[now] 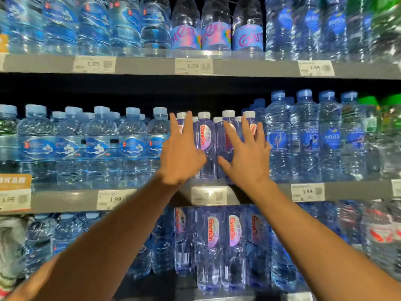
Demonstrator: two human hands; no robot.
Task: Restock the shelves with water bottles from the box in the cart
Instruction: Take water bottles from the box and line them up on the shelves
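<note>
A group of purple-labelled water bottles (205,144) with white caps stands on the middle shelf (152,197). My left hand (180,155) lies flat against the left bottles of that group, fingers straight and spread. My right hand (247,153) presses with straight fingers on the right bottles of the same group. Neither hand holds a bottle. The box and the cart are out of view.
Blue-labelled bottles (102,146) fill the shelf to the left, taller blue ones (306,137) to the right. The upper shelf (238,67) and lower shelf hold more bottles, purple-labelled ones (223,246) below. Price tags (209,195) run along the shelf edges.
</note>
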